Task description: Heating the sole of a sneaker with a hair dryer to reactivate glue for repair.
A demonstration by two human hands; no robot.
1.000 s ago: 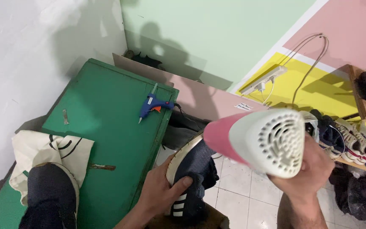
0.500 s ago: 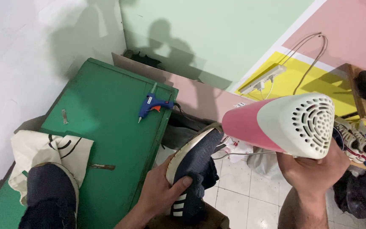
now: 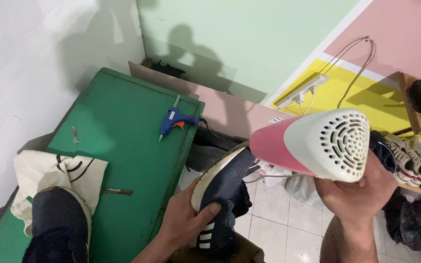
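Left hand: the left hand point(image 3: 183, 221) grasps a dark navy knit sneaker with a white sole and white side stripes point(image 3: 220, 195), thumb lying over the upper, fingers wrapped under the sole.
Navy sneaker: held in the air low in the middle of the scene, just right of the counter edge, sole turned to the left, toe pointing up and far toward the dryer's nozzle.
Right hand: the right hand point(image 3: 361, 192) is clenched round the handle of a pink and white plastic hair dryer point(image 3: 313, 143), gripping it from below.
Hair dryer: its white perforated rear grille faces the camera on the right; the pink barrel points left, its mouth just beside the sneaker's toe. Whether they touch cannot be told.
Counter: a green painted wooden counter point(image 3: 123, 126) fills the left of the scene.
On the counter: a blue glue gun with an orange trigger point(image 3: 174, 122) lies at the far right edge; a cream cloth bag with black lines point(image 3: 49, 180) lies near left, and a second dark navy shoe with a pale sole point(image 3: 59, 224) sits on it.
Wall: a white power strip point(image 3: 303, 90) lies on the yellow part of the wall, far right.
Shelf: grey-white sneakers point(image 3: 408, 158) rest on a shelf at the right edge, behind the dryer.
Floor: white tiles point(image 3: 283, 229) show between the arms.
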